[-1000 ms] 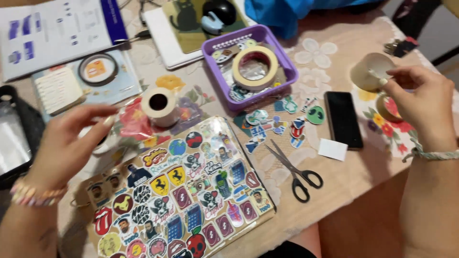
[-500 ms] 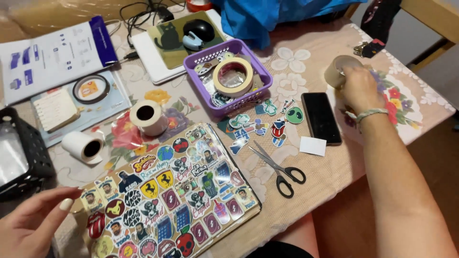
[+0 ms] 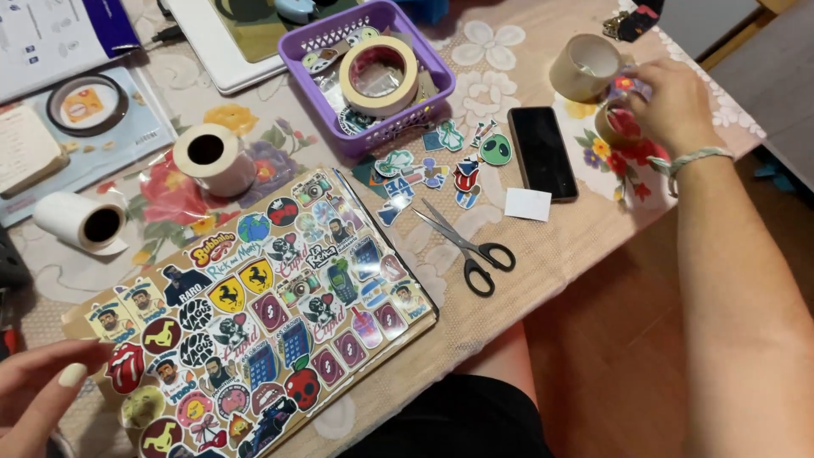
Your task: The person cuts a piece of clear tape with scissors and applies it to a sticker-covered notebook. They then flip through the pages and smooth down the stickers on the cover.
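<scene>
Cut off at the near left corner, the left hand (image 3: 38, 394) rests loose-fingered on the sticker sheet (image 3: 254, 314), while the right hand (image 3: 670, 106) at the far right closes on a small tape roll (image 3: 617, 123), half hidden, beside a larger roll (image 3: 583, 66) on the floral tablecloth (image 3: 500, 51).

At about 8 o'clock the left hand (image 3: 42, 394) is cut off by the bottom and left edges, so only a few fingers (image 3: 72, 374) and part of the palm show. At 2 o'clock the right hand (image 3: 670, 106) covers part of a small tape roll (image 3: 617, 124); how firmly it is held cannot be told. The white board (image 3: 225, 55) at 12 o'clock runs past the top edge. The sticker sheet (image 3: 254, 314) leaves the picture at its lower left corner, and its small figures blur there.
</scene>
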